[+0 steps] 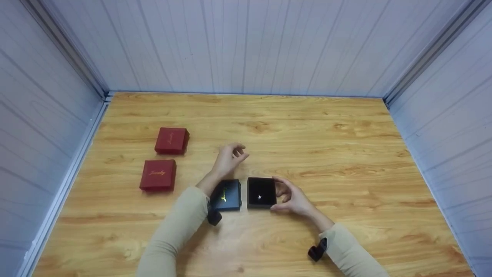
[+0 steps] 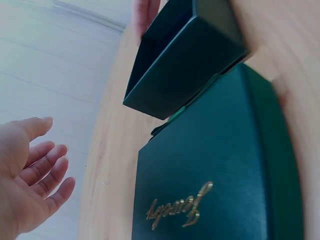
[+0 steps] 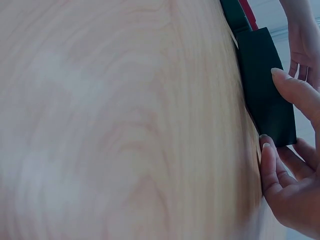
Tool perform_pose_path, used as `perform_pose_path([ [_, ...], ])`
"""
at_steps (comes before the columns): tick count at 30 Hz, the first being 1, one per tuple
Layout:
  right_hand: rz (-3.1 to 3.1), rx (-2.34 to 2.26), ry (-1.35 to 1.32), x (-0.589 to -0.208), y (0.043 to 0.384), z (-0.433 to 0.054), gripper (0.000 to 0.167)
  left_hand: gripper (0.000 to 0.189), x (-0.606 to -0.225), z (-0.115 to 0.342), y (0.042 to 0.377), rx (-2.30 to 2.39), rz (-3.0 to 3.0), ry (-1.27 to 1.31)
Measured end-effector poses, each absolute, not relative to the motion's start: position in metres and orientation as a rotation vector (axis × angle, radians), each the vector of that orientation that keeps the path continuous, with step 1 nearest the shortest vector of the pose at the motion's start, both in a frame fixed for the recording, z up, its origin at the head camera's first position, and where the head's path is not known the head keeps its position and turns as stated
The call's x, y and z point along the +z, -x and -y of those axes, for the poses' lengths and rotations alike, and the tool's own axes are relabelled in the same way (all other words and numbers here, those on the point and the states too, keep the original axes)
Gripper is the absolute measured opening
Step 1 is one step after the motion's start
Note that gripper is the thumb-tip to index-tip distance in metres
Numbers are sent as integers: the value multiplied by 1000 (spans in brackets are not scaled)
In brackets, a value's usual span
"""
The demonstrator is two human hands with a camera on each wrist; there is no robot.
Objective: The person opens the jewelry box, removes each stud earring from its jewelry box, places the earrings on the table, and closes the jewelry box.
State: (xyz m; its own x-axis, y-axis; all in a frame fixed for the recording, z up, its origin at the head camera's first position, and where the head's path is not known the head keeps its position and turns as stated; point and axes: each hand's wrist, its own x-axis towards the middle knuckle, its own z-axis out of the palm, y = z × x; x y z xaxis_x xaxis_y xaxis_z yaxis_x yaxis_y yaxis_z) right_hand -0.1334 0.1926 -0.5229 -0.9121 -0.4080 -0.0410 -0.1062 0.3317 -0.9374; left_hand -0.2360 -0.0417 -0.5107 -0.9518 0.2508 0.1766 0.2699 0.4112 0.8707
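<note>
An open dark green jewelry box [image 1: 262, 182] stands on the table, its black lining bearing a small silver star-shaped piece [image 1: 260, 197]. My right hand [image 1: 294, 198] grips this box at its right side, the thumb on the near wall and fingers at the far corner. Close to the box's left lies what looks like its lid [image 1: 231, 197], dark green with gold "Jewelry" lettering. Beyond the lid, my left hand [image 1: 227, 159] hovers with loosely bent fingers and holds nothing. In the left wrist view the lid [image 2: 215, 150] and the box [image 2: 185, 62] almost meet.
Two red jewelry boxes, one farther back [image 1: 171, 141] and one nearer [image 1: 158, 175], sit at the left, both with lids on. Pale panel walls [image 1: 246, 46] enclose the wooden table [image 1: 346, 154] at the back and on both sides.
</note>
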Motion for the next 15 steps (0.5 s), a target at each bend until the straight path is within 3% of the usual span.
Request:
perform_pose_path([
  [15,-2336,-1605,460,-523,133,-192,82,27,-515,40,206,-1613,2606,669],
])
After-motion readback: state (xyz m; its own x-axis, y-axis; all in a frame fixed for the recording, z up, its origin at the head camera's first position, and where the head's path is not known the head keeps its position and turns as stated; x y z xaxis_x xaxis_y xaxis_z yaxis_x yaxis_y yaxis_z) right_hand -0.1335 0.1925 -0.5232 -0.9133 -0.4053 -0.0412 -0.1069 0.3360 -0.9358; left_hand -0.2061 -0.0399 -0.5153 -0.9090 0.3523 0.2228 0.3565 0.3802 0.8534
